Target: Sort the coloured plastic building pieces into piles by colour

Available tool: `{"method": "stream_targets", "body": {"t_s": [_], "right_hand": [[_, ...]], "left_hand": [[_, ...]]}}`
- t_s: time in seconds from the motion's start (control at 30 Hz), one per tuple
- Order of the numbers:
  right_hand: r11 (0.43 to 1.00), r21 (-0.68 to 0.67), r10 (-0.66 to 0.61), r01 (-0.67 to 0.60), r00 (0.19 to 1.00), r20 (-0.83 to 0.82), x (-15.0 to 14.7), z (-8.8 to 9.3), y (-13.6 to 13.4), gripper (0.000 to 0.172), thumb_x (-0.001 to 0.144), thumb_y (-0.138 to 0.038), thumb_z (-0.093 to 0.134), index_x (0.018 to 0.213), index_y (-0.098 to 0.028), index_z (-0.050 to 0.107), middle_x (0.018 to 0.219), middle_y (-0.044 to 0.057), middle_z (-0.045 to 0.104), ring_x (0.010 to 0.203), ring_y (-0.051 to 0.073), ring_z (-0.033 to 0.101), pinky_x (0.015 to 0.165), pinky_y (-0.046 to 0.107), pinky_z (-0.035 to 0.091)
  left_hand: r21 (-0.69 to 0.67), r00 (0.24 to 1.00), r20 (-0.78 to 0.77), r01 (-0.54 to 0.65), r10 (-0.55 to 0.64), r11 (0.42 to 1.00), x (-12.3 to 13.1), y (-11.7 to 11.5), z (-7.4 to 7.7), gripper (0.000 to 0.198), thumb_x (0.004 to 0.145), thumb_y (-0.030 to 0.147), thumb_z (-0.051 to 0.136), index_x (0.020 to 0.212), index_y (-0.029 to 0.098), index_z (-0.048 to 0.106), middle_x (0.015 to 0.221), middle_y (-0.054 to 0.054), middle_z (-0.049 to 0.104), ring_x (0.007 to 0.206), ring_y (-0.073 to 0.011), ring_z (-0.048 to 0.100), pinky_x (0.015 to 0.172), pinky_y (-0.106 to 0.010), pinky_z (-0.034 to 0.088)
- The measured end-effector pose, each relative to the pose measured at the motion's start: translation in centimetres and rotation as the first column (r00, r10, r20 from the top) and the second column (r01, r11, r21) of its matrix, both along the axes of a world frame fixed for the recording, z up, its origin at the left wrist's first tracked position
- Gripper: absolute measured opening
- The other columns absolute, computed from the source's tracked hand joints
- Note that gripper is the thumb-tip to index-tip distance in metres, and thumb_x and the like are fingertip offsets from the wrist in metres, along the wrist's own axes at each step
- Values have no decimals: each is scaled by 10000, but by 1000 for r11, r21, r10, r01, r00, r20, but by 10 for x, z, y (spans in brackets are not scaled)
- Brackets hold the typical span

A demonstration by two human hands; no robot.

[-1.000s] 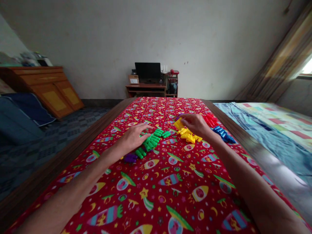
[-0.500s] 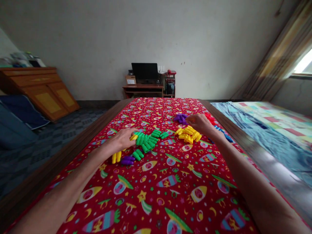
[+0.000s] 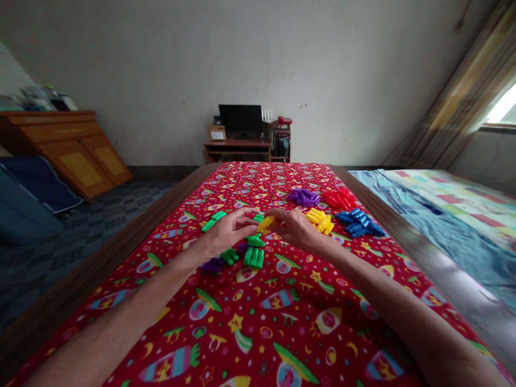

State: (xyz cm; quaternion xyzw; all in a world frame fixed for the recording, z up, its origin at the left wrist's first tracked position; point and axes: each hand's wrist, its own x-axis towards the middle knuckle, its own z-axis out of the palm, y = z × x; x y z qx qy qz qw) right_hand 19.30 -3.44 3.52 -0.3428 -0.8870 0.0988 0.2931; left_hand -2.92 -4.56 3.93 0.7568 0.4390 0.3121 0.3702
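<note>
My left hand (image 3: 227,235) and my right hand (image 3: 295,228) meet over the middle of the red patterned cloth (image 3: 278,317). Between their fingertips is a yellow plastic piece (image 3: 266,223); both hands pinch it. Under and beside the left hand lie green pieces (image 3: 253,256) and a few purple ones (image 3: 212,264). More green pieces (image 3: 213,220) lie just beyond the left hand. To the right of the right hand sit a yellow pile (image 3: 319,220), a purple pile (image 3: 304,196), a red pile (image 3: 339,198) and a blue pile (image 3: 360,222).
The table's wooden edge (image 3: 133,231) shows on the left, with dark floor beyond it. A bed with a striped cover (image 3: 443,209) lies on the right. A desk with a monitor (image 3: 241,119) stands at the far wall. A wooden cabinet (image 3: 68,145) is at the left.
My right hand left the yellow pile and came left to the middle. My left hand rose from the green pieces, and both now pinch one yellow piece. The green pieces are more scattered.
</note>
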Motion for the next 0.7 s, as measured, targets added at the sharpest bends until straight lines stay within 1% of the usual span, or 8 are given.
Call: {"method": "stream_targets", "body": {"t_s": [0.07, 0.13, 0.17, 0.23, 0.3, 0.4, 0.53, 0.7], "right_hand": [[982, 68, -177, 174, 983, 41, 15, 5, 11, 305, 914, -237, 534, 1182, -151, 652, 847, 77, 724, 672, 140, 605, 588, 227, 348], [921, 139, -378, 364, 921, 92, 32, 7, 24, 306, 923, -243, 510, 1175, -186, 674, 892, 89, 738, 721, 166, 636, 605, 237, 366], [884, 166, -458, 436, 880, 125, 40, 6, 30, 316, 932, -238, 484, 1178, -207, 680, 908, 90, 743, 745, 177, 649, 612, 240, 377], [829, 202, -556, 522, 806, 201, 53, -1, 41, 356, 946, -211, 426, 1192, -237, 682, 934, 92, 747, 784, 198, 669, 620, 250, 400], [816, 212, -578, 538, 767, 279, 61, -9, 48, 395, 949, -177, 384, 1202, -239, 681, 977, 107, 746, 830, 220, 684, 636, 267, 427], [834, 167, -546, 526, 742, 389, 64, -15, 52, 436, 931, -116, 365, 1223, -212, 675, 994, 141, 740, 881, 250, 694, 658, 292, 453], [859, 63, -477, 508, 749, 460, 62, -8, 48, 464, 881, -62, 402, 1247, -176, 663, 971, 163, 735, 869, 259, 697, 658, 293, 461], [859, 138, -508, 494, 783, 359, 55, 7, 39, 448, 907, -86, 373, 1253, -159, 649, 982, 162, 731, 830, 229, 678, 642, 275, 420]], "left_hand": [[125, 965, -251, -39, 70, 991, -15, 4, 6, 514, 822, 522, 540, 1217, 199, 606, 1152, -99, 708, 1067, -259, 656, 901, -343, 507], [212, 854, -496, -55, 156, 976, -38, 11, 12, 452, 813, 492, 533, 1147, 214, 661, 1185, -89, 699, 1106, -271, 632, 945, -342, 471], [221, 792, -585, -53, 176, 974, -52, 14, 14, 450, 801, 485, 534, 1135, 216, 671, 1173, -86, 703, 1096, -275, 634, 938, -337, 468], [198, 685, -704, -61, 185, 978, -78, 20, 16, 448, 775, 486, 535, 1091, 208, 691, 1104, -86, 723, 1024, -274, 657, 873, -312, 483], [140, 599, -781, -108, 177, 984, -96, 24, 14, 421, 746, 478, 545, 1022, 207, 710, 964, -71, 745, 878, -254, 683, 758, -278, 492], [39, 540, -833, -161, 122, 986, -105, 27, 7, 363, 693, 424, 575, 957, 212, 706, 829, -36, 741, 739, -218, 675, 634, -245, 468], [-4, 525, -848, -147, 74, 989, -97, 29, -5, 250, 638, 318, 600, 847, 196, 665, 762, -22, 718, 692, -191, 652, 562, -217, 425], [87, 559, -819, -95, 126, 992, -89, 34, -15, 299, 655, 262, 600, 946, 207, 647, 726, 2, 679, 632, -170, 622, 545, -218, 393]]}}
